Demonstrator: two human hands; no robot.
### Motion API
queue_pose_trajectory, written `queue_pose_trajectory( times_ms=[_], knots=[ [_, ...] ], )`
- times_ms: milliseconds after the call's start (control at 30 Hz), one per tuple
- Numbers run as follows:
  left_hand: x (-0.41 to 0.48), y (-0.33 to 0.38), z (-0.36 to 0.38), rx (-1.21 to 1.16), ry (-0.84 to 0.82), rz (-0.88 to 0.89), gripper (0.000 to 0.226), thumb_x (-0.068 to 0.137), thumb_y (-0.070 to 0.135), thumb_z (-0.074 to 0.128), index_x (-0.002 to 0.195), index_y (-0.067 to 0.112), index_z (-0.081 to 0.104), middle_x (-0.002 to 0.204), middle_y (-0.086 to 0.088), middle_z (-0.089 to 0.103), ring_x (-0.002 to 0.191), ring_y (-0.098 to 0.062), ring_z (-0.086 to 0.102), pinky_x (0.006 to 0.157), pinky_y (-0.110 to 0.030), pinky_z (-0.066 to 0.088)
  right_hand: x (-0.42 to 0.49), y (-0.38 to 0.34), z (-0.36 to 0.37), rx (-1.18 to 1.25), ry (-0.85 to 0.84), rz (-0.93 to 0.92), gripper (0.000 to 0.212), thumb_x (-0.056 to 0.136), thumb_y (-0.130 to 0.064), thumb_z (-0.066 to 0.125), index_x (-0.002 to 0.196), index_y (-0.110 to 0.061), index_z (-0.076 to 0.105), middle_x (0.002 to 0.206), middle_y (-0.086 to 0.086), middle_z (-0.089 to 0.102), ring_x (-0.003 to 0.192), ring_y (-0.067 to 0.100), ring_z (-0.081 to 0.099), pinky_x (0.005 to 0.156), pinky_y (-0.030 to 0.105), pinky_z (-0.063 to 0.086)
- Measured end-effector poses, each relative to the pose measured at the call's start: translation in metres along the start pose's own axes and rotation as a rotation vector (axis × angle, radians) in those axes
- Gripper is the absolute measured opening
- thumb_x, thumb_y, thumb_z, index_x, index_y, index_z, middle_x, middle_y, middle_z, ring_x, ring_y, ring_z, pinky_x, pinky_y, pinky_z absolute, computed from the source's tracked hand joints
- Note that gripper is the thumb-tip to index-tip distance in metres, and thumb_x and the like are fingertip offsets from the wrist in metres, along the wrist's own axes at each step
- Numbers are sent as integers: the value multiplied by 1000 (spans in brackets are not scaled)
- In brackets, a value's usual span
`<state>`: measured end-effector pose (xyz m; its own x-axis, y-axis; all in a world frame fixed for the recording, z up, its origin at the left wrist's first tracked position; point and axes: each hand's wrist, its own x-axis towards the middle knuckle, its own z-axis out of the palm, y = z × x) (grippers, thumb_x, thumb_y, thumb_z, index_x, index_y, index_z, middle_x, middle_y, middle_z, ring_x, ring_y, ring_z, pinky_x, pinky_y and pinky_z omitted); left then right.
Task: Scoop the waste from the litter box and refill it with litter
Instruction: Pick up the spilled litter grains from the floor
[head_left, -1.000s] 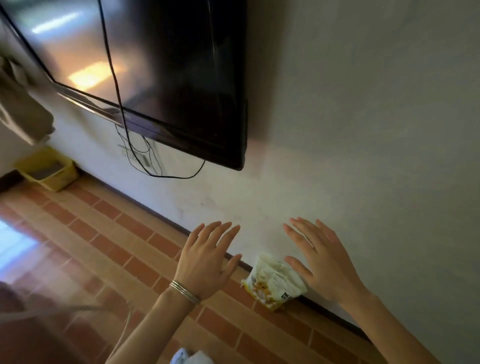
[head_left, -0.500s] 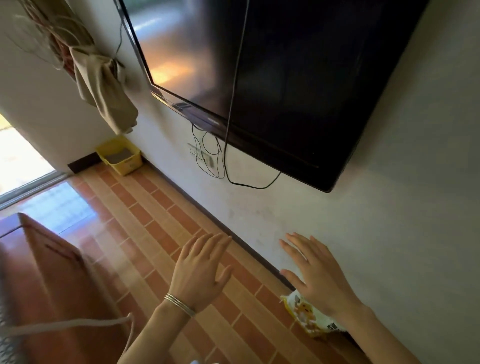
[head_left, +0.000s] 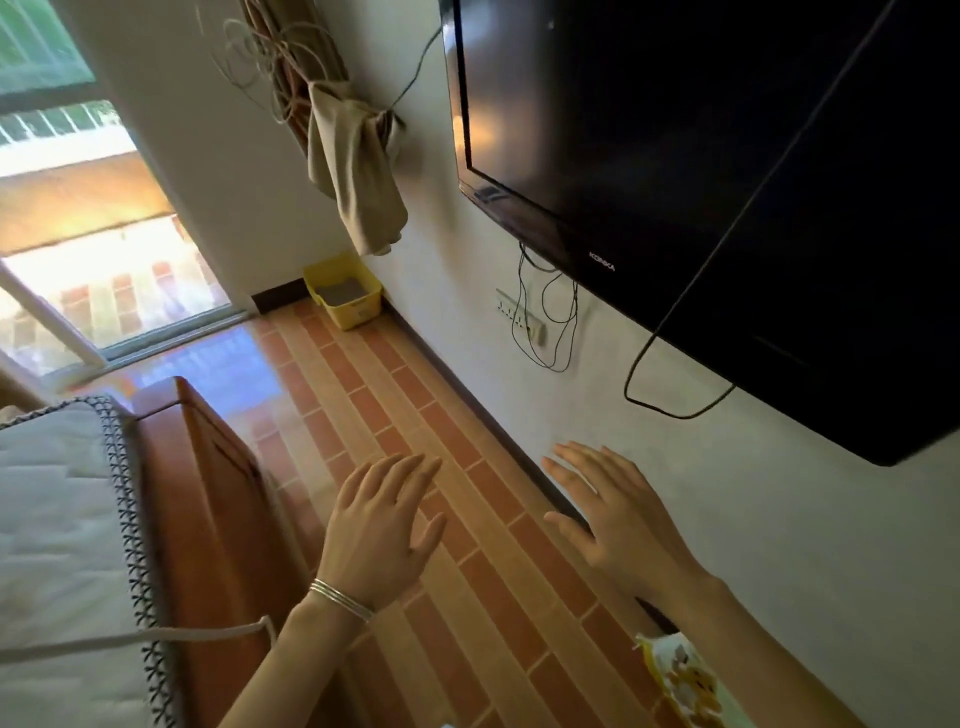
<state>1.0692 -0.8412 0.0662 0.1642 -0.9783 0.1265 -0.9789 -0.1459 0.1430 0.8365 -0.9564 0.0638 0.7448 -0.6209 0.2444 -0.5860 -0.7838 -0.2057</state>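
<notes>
At the far corner of the room, where the wall meets the sliding glass door (head_left: 104, 270), a yellow litter box (head_left: 358, 313) stands on the tiled floor (head_left: 415, 410), just beside the skirting; grey litter (head_left: 340, 292) fills its base. Well apart from it, at the lower right edge of the view, a yellow-and-white printed bag (head_left: 685, 680) lies against the wall and is partly hidden by the right forearm. Foreground: left hand (head_left: 382, 530) and right hand (head_left: 618, 525), both palm down over the floor with fingers straight and slightly spread, gripping nothing and touching nothing. Thin silver bangles (head_left: 340, 600) circle the left wrist. Right: a black wall-mounted television (head_left: 701, 182), with cables hanging beneath it to a wall socket (head_left: 519, 317). Above the litter box, a beige cloth (head_left: 358, 171) hangs from a bundle of cords. Left: a quilted mattress (head_left: 57, 519) on a wooden bed frame (head_left: 208, 493).
</notes>
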Motion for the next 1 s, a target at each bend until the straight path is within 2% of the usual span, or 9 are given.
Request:
queue_pose_trajectory(
  times_ms=[100, 233, 500, 633, 767, 900, 1000],
  knots=[
    [-6, -39, -8, 12, 14, -63, 65, 92, 58, 16, 128, 20, 56, 124, -1, 60, 115, -24, 56, 97, -46, 43, 32, -21, 10, 0, 15, -34, 50, 92, -50, 34, 133, -23, 42, 134, 0, 52, 126, 17, 45, 102, 42, 41],
    [-10, -82, -19, 29, 34, -130, 66, 92, 58, 15, 127, 20, 57, 124, -1, 60, 115, -24, 56, 98, -45, 42, 71, -51, 22, 14, 47, -90, 50, 90, -47, 38, 131, -21, 49, 132, 1, 54, 124, 11, 34, 102, 38, 37],
    [-7, -146, -40, 43, 103, -233, 66, 92, 58, 15, 129, 19, 54, 126, -2, 59, 116, -25, 54, 98, -45, 41, 134, -88, 43, 60, 28, -175, 52, 91, -46, 37, 134, -20, 46, 137, 0, 49, 127, 15, 42, 106, 33, 30],
    [0, -163, -36, 41, 123, -258, 62, 92, 56, 21, 128, 19, 55, 126, -3, 59, 117, -25, 54, 98, -46, 41, 155, -90, 58, 69, 15, -200, 51, 90, -45, 43, 134, -19, 45, 136, 0, 49, 127, 13, 39, 105, 32, 30],
    [12, -177, -23, 39, 108, -297, 62, 92, 56, 21, 129, 19, 55, 124, -3, 60, 116, -25, 54, 97, -46, 42, 181, -82, 79, 59, -41, -246, 54, 92, -46, 36, 137, -19, 40, 139, 1, 46, 128, 16, 42, 106, 37, 36],
    [40, -194, -8, 46, 70, -306, 56, 87, 51, 35, 129, 20, 54, 125, -1, 59, 118, -24, 53, 98, -45, 42, 222, -72, 99, 68, -80, -274, 55, 91, -49, 34, 138, -21, 37, 140, 0, 46, 129, 15, 41, 108, 36, 32],
    [72, -210, -3, 48, 38, -317, 56, 86, 51, 36, 130, 21, 54, 127, 0, 58, 119, -22, 52, 100, -44, 41, 259, -64, 113, 79, -81, -288, 53, 90, -47, 42, 136, -21, 40, 136, 1, 49, 126, 17, 45, 105, 36, 33]
  ],
)
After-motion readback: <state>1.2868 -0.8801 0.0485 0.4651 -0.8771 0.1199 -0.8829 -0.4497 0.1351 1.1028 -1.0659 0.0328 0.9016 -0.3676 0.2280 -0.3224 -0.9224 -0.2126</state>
